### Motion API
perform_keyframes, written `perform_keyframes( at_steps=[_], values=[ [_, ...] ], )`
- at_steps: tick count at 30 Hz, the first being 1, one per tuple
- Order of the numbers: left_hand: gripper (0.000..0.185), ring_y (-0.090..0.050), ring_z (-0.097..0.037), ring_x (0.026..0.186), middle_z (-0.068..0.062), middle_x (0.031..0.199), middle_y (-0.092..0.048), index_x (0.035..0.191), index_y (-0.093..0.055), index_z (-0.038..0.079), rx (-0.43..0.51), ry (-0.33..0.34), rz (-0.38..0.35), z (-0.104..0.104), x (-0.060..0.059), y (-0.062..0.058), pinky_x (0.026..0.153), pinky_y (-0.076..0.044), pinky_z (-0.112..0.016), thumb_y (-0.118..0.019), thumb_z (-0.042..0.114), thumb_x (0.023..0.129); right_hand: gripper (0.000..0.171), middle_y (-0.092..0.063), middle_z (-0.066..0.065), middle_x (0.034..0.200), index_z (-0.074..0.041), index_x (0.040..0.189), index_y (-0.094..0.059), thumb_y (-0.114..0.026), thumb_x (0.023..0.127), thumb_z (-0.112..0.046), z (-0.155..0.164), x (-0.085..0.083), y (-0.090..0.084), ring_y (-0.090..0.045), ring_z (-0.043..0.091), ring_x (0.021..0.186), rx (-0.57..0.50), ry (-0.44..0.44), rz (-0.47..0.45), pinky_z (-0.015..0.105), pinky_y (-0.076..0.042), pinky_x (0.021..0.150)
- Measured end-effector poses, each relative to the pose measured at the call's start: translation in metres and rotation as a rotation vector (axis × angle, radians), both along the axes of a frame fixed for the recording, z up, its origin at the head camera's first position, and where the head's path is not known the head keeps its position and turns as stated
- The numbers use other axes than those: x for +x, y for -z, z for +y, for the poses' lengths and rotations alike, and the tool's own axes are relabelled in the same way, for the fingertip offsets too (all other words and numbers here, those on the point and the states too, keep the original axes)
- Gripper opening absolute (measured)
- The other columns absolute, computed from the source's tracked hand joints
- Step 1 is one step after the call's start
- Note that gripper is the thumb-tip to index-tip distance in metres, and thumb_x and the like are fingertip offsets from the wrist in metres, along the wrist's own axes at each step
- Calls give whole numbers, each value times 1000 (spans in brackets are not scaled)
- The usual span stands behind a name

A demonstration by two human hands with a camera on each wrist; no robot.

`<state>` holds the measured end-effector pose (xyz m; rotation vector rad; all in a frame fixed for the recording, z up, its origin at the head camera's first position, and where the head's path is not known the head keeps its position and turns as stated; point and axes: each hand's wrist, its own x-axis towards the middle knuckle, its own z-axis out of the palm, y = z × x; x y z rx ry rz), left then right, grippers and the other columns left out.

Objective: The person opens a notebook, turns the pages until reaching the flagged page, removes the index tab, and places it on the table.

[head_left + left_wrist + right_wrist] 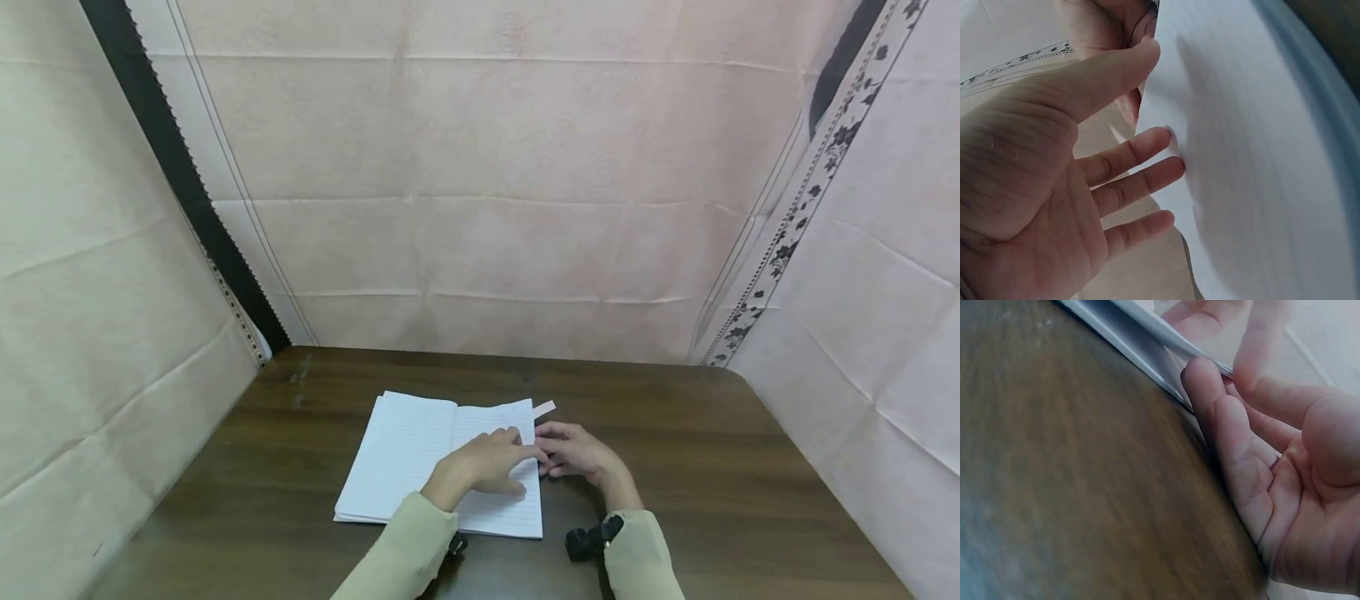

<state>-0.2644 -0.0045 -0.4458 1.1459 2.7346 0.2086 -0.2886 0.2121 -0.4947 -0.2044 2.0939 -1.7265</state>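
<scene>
No legible text, label, brand, number or sign is showing in any view. The notebook is lying open at ruled pages bearing lines only, with no writing. The paper strip beside it is showing blank. The cloth border is carrying a floral pattern, not lettering.

Bare table right of notebook; cloth walls hem three sides; paper strip seemingly loose behind.
</scene>
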Motion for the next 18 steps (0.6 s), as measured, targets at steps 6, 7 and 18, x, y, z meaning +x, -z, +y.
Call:
perform_keyframes(
  at_steps=[6, 7, 18],
  values=[
    [49, -49, -11, 96, 2, 116, -55, 132, -64, 40, 12, 35, 44, 5, -3, 8, 82, -45, -30, -79, 41, 85, 38, -71, 9, 92, 2, 130, -57, -60, 102, -23, 1, -1, 0, -68, 19, 77, 8, 10, -4, 28, -55, 66],
    [49, -49, -11, 95, 2, 116, -55, 131, -65, 39, 17, 39, 50, 5, -3, 8, 82, -45, -30, -79, 41, 85, 37, -71, 9, 93, 2, 130, -57, -59, 102, -23, 0, -2, -1, -68, 19, 77, 7, 13, -5, 28, -55, 65],
    [37, -52, -6, 91, 5, 106, -60, 125, -69, 40, 63, 90, 22, -7, -9, 2, 77, -45, -26, -76, 38, 89, 37, -69, 10, 96, 1, 129, -58, -59, 102, -24, -1, -1, -1, -70, 22, 79, -8, 33, -31, 29, -56, 68]
  ],
)
